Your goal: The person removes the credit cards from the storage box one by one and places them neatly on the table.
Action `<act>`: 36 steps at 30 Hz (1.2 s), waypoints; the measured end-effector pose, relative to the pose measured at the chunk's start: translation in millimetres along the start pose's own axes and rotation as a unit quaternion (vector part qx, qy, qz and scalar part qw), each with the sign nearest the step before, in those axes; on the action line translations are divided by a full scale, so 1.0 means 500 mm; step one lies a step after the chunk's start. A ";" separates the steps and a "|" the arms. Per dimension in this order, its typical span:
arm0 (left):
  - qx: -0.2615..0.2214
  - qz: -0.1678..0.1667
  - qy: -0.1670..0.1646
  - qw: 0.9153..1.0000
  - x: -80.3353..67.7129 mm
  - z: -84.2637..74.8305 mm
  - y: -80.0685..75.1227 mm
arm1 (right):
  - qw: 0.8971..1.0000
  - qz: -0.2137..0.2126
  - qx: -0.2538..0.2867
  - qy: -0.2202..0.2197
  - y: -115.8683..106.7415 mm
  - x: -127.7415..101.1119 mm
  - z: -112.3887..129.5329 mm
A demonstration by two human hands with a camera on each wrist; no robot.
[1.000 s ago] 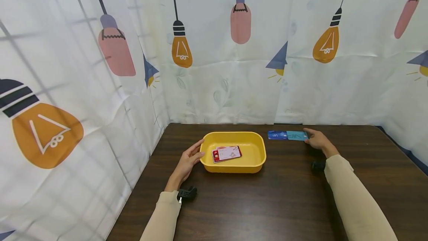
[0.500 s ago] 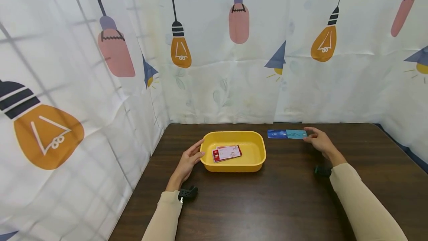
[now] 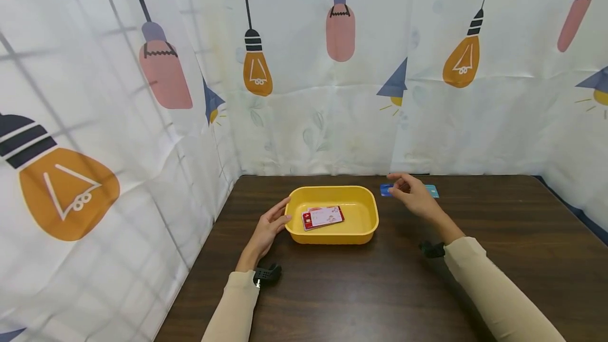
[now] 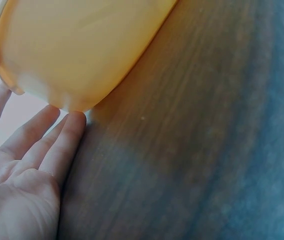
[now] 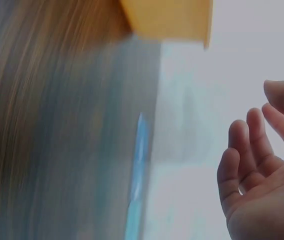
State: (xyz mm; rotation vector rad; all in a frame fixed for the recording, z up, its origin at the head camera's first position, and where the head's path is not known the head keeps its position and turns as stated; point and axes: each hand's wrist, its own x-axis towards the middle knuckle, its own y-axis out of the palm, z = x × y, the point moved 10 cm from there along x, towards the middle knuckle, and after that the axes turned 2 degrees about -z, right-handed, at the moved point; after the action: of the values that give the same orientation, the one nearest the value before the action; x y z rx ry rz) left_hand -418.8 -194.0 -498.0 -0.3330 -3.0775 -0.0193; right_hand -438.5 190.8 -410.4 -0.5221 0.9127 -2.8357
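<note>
My left hand rests against the left end of a yellow tray, its nearly straight fingertips touching the wall in the left wrist view. Inside the tray lie overlapping cards, with a red-and-white card on top. Raised above the table, my right hand hovers over two cards near the back edge. It partly covers them in the head view. One is a dark blue card, the other a light blue card. Between the loosely bent fingers of the right hand nothing is held.
Everything stands on a dark brown wooden table. A white curtain printed with lamps hangs along the back and left side. Each wrist wears a black device, such as the left wrist camera.
My right hand has moved left, from beside the light blue card's right end to above the two cards. The left hand and the tray stay in place.
</note>
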 end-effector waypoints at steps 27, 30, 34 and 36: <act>0.001 -0.006 0.004 1.000 0.004 -0.002 -0.003 | 0.995 0.075 0.060 -0.038 0.229 0.057 0.150; 0.002 -0.004 0.001 1.000 0.004 -0.001 -0.003 | 0.995 0.076 0.067 -0.024 0.249 0.065 0.147; -0.003 0.001 0.000 1.000 0.002 0.000 -0.002 | 0.995 0.077 0.067 0.003 0.271 0.073 0.135; -0.006 0.003 0.001 1.000 0.002 0.001 -0.001 | 0.995 0.079 0.063 0.018 0.282 0.076 0.125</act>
State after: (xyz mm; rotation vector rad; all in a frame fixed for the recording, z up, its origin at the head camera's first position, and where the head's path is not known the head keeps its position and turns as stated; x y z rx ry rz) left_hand -419.8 -194.3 -498.4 -0.3421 -3.0749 -0.0376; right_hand -451.0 34.3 -434.5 -0.3679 0.7388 -2.7429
